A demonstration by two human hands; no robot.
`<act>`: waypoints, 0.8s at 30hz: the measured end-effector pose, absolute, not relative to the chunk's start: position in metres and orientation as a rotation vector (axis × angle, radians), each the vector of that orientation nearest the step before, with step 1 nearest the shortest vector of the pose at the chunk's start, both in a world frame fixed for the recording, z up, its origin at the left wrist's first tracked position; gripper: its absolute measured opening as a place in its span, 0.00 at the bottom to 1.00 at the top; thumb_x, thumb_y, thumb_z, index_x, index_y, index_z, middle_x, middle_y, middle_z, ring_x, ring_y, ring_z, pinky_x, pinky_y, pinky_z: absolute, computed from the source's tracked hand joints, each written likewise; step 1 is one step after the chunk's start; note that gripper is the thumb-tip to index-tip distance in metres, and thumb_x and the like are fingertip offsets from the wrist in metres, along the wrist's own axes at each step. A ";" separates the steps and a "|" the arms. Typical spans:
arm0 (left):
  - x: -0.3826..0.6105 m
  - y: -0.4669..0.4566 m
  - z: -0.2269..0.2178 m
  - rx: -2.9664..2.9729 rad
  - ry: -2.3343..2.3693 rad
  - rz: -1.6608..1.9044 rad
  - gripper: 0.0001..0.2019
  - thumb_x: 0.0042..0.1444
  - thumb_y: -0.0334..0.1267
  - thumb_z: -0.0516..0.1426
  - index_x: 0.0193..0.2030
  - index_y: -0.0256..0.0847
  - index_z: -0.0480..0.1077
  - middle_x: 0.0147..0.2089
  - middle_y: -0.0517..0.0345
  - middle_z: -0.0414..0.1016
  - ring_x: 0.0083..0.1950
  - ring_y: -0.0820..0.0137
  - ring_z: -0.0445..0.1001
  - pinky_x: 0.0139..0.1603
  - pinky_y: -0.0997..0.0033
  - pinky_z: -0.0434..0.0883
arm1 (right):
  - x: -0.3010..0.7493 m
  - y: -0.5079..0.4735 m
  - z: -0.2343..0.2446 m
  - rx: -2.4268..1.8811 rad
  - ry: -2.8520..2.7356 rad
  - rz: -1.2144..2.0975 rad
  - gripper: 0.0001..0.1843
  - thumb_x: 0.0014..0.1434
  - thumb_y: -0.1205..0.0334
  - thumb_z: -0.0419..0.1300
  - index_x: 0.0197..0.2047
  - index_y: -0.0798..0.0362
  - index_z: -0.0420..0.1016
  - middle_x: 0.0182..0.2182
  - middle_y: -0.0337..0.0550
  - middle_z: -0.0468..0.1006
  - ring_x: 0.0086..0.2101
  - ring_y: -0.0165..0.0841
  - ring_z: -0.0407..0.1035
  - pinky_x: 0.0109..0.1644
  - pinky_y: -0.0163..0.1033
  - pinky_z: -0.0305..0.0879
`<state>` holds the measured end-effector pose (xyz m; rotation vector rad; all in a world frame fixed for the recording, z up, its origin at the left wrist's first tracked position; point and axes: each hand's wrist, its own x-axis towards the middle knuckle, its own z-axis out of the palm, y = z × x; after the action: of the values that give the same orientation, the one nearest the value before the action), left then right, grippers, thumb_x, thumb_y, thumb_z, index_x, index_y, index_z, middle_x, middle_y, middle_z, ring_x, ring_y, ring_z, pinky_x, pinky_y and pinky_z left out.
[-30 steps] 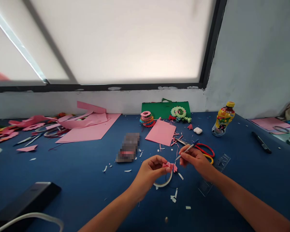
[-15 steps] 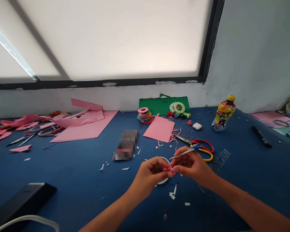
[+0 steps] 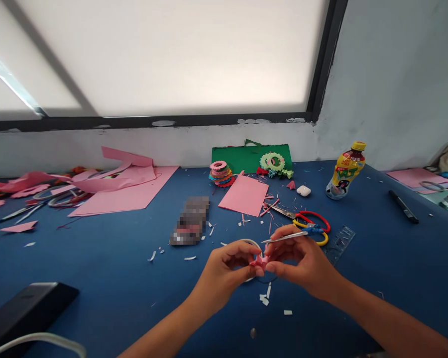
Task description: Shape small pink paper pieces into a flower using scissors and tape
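Between the thumb and fingertips of my left hand is a small folded pink paper flower with pointed petals. My right hand meets its right side with thumb and fingertips. A slim pale tool with a pointed tip and a blue end lies across the right fingers, tip to the left. Behind the hands a white ring rests on the table, partly hidden. Red-and-yellow scissors lie just beyond my right hand, beside a clear ruler.
Pink paper sheets lie ahead, near a stack of scalloped paper rings and a white earbud case. A drink bottle and a black marker stand and lie right. A blurred-out dark object lies left; paper scraps surround the hands.
The pink paper between my fingertips has turned, and its pointed petals now show. The pale tool lies flatter in my right hand. The view has shifted slightly.
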<state>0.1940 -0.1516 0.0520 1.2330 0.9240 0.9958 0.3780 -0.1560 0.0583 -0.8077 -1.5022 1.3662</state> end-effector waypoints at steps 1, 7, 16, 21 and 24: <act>0.194 -0.152 0.052 1.243 0.911 0.986 0.11 0.40 0.32 0.67 0.32 0.38 0.74 0.29 0.61 0.72 0.30 0.75 0.72 0.32 0.77 0.70 | 0.378 -0.156 0.058 -0.819 -1.509 1.355 0.19 0.47 0.64 0.66 0.40 0.48 0.63 0.33 0.36 0.75 0.34 0.28 0.73 0.40 0.36 0.72; 0.195 -0.153 0.052 1.280 0.859 0.996 0.08 0.41 0.31 0.67 0.26 0.37 0.71 0.27 0.61 0.72 0.29 0.75 0.71 0.31 0.77 0.69 | 0.380 -0.155 0.057 -0.854 -1.535 1.307 0.15 0.51 0.62 0.64 0.41 0.48 0.63 0.33 0.37 0.76 0.35 0.29 0.73 0.41 0.37 0.72; 0.196 -0.155 0.056 1.131 0.828 0.962 0.13 0.41 0.32 0.67 0.23 0.36 0.65 0.28 0.62 0.71 0.28 0.78 0.68 0.29 0.80 0.65 | 0.378 -0.158 0.055 -0.840 -1.553 1.365 0.13 0.52 0.60 0.63 0.41 0.49 0.65 0.33 0.39 0.76 0.35 0.30 0.73 0.39 0.36 0.71; 0.194 -0.155 0.058 1.079 0.850 0.913 0.12 0.41 0.33 0.67 0.27 0.37 0.68 0.25 0.62 0.72 0.26 0.78 0.68 0.27 0.80 0.64 | 0.379 -0.159 0.054 -0.781 -1.469 1.383 0.09 0.57 0.55 0.58 0.39 0.51 0.67 0.29 0.39 0.75 0.31 0.29 0.72 0.36 0.35 0.70; 0.192 -0.155 0.056 1.072 0.876 0.933 0.13 0.39 0.33 0.68 0.34 0.39 0.74 0.28 0.62 0.72 0.28 0.78 0.69 0.30 0.80 0.66 | 0.382 -0.160 0.056 -0.731 -1.439 1.307 0.09 0.62 0.55 0.52 0.37 0.51 0.67 0.26 0.38 0.74 0.27 0.27 0.71 0.32 0.34 0.69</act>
<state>0.1925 -0.1552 0.0559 1.0720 0.8761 0.9335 0.3817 -0.1605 0.0564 -0.7307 -1.4385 1.3070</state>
